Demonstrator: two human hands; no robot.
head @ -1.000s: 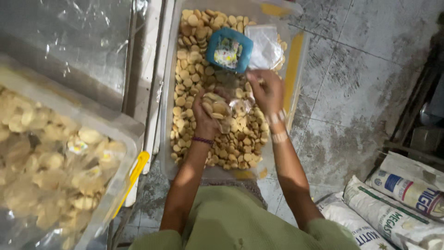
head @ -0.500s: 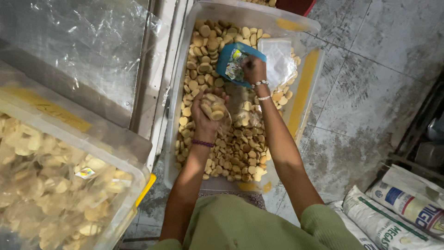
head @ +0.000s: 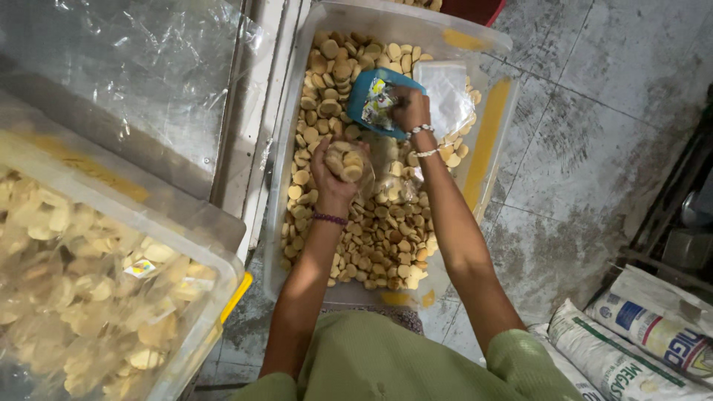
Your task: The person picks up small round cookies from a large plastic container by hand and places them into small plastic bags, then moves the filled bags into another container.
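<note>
A clear plastic bin (head: 490,126) on the floor is full of small round beige cookies (head: 379,238). My left hand (head: 334,174) hovers over its middle, closed around a handful of cookies inside a clear plastic bag (head: 390,167). Farther back, my right hand (head: 410,110) reaches into a small blue tub (head: 365,96) that lies on the cookies and holds small printed slips; its fingers are curled, and what they hold is hidden. A stack of clear bags (head: 445,93) lies beside the tub.
Another clear bin of pale snacks (head: 89,282) stands at the lower left under a plastic sheet (head: 134,67). Printed sacks (head: 631,349) lie at the lower right. The tiled floor (head: 594,148) runs along the right, with a dark rack (head: 683,215) at its edge.
My right hand moved from the cookies near the bag up to the blue tub and into it. My left hand stayed over the bin with its handful.
</note>
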